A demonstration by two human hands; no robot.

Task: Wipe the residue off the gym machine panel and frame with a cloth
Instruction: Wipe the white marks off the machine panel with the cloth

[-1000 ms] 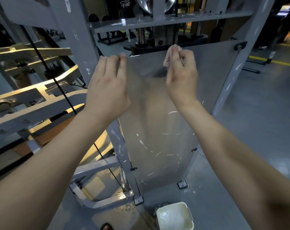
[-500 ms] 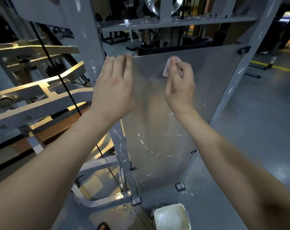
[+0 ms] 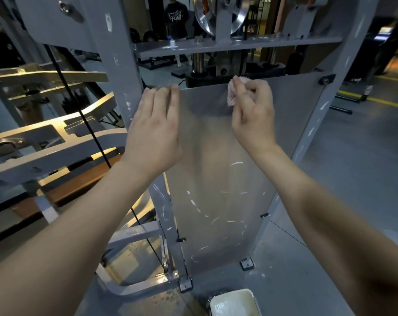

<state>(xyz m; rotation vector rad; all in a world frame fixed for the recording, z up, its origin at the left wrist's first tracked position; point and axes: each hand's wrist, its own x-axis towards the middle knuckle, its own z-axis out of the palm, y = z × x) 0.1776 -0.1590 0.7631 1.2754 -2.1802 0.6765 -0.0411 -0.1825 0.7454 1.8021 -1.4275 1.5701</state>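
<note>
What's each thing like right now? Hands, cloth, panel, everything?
left hand: fingers straight, at the panel's top left
right hand: pinches the cloth
cloth: bunched, against the panel's top edge
panel: upright, white streaks lower down
frame: white smears on it
tub: open, on the floor

Both arms are showing bare along their whole visible length: the left forearm [image 3: 79, 224] is filling the 7 o'clock corner and the right forearm [image 3: 319, 213] the 5 o'clock corner. The left hand [image 3: 154, 131], at about 11 o'clock, and the right hand [image 3: 252, 115], at about 1 o'clock, are showing bare too. The wide lens is making the near forearms look broad, narrowing toward the wrists.
</note>
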